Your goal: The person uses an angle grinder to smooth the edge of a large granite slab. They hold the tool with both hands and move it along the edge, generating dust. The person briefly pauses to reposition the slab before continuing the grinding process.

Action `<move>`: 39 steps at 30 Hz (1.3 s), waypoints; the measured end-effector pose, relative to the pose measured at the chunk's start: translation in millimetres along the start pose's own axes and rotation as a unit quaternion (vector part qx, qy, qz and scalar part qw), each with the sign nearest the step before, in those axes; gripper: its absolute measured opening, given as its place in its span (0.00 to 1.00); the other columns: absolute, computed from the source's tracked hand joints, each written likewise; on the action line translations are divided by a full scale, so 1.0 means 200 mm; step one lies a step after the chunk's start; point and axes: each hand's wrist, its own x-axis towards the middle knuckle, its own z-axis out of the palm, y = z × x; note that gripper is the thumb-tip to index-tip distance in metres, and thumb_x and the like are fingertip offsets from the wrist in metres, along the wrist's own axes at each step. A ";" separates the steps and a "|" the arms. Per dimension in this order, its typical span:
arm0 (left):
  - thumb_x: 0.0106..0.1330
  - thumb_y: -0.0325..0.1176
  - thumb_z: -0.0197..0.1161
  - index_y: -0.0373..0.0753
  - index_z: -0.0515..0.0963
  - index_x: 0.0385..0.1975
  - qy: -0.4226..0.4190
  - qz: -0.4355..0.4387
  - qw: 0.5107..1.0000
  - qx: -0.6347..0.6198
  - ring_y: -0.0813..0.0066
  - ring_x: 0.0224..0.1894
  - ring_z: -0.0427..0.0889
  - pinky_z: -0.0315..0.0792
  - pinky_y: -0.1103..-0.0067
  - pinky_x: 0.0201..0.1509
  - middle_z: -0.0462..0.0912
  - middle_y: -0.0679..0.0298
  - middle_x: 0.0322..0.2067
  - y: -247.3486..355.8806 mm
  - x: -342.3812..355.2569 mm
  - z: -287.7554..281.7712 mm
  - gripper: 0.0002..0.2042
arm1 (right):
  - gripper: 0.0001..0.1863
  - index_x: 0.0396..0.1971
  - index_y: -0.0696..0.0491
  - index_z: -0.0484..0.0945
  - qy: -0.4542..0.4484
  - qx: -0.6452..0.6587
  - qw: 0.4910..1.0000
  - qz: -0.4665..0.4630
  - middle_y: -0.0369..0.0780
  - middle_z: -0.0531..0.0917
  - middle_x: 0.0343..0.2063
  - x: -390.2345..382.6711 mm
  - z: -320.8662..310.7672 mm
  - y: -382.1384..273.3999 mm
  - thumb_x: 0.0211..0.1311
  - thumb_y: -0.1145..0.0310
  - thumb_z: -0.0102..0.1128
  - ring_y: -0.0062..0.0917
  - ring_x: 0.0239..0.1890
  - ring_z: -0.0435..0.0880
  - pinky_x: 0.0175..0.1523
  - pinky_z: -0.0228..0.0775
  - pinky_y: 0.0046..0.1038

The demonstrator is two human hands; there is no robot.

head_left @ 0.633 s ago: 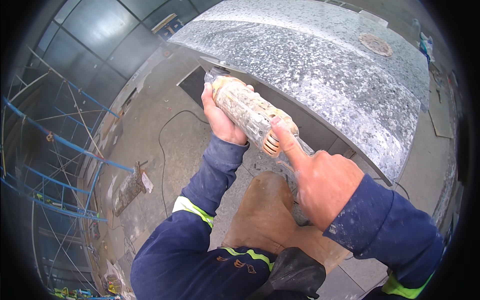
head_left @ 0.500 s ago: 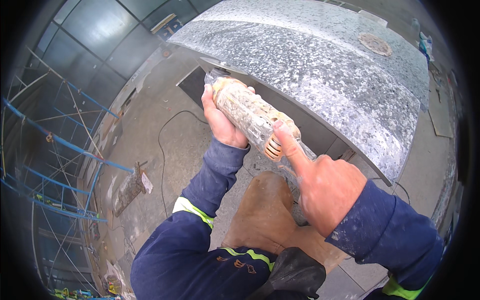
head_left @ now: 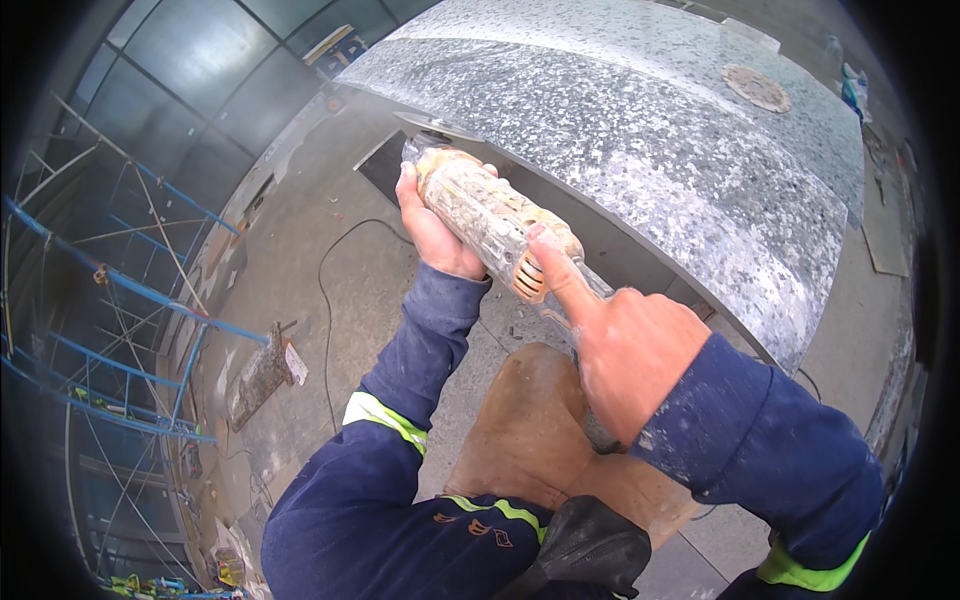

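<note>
An angle grinder, its orange casing caked with pale dust, lies slantwise in both hands. My left hand is wrapped round its body close to the head, from below and the left. My right hand grips the narrow rear end, its forefinger stretched along the casing beside the vent slots. The grinder's disc shows partly, at the near left edge of a speckled grey stone slab. I cannot tell whether the disc touches the slab.
Blue scaffold frames stand at the left. A dark cable curves over the floor. A dusty board-like piece lies near the scaffold. On the slab rests a round, flat disc-shaped piece. A plastic bag is at the far right.
Both hands and the grinder have shifted slightly to the left and away from me, along the slab's edge. The grip of each hand looks the same.
</note>
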 end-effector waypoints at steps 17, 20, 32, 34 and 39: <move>0.69 0.62 0.43 0.39 0.76 0.42 0.001 0.030 1.000 0.006 0.51 0.36 0.82 0.80 0.58 0.41 0.81 0.49 0.35 0.13 0.23 -0.23 0.29 | 0.44 0.75 0.54 0.44 -0.027 -0.035 0.999 0.007 0.52 0.84 0.27 0.35 0.06 -0.01 0.59 0.75 0.54 0.46 0.32 0.86 0.38 0.79 0.42; 0.69 0.62 0.44 0.40 0.76 0.43 0.001 0.020 1.000 0.009 0.51 0.36 0.82 0.80 0.58 0.41 0.81 0.49 0.35 0.14 0.27 -0.27 0.29 | 0.45 0.75 0.53 0.44 -0.038 -0.050 0.998 0.019 0.52 0.84 0.27 0.37 0.06 -0.02 0.59 0.75 0.54 0.45 0.32 0.87 0.39 0.79 0.42; 0.69 0.64 0.44 0.37 0.76 0.42 0.006 0.025 1.000 0.006 0.51 0.36 0.82 0.80 0.58 0.41 0.81 0.49 0.36 0.10 0.15 -0.18 0.31 | 0.45 0.75 0.52 0.46 0.002 -0.024 1.000 0.005 0.52 0.84 0.25 0.21 0.07 -0.01 0.57 0.76 0.53 0.46 0.30 0.86 0.37 0.79 0.43; 0.69 0.64 0.44 0.36 0.76 0.42 0.007 0.026 1.000 0.007 0.51 0.37 0.82 0.80 0.58 0.41 0.81 0.50 0.36 0.08 0.13 -0.17 0.32 | 0.45 0.75 0.54 0.46 0.015 -0.025 1.000 -0.004 0.51 0.83 0.24 0.18 0.08 0.00 0.57 0.76 0.54 0.46 0.28 0.86 0.36 0.79 0.43; 0.69 0.64 0.43 0.34 0.76 0.42 0.017 0.034 0.999 0.006 0.52 0.37 0.82 0.80 0.59 0.42 0.81 0.50 0.35 0.05 0.08 -0.11 0.33 | 0.46 0.75 0.55 0.46 0.027 -0.014 0.999 -0.019 0.51 0.83 0.21 0.10 0.07 0.02 0.55 0.76 0.55 0.46 0.26 0.85 0.33 0.78 0.43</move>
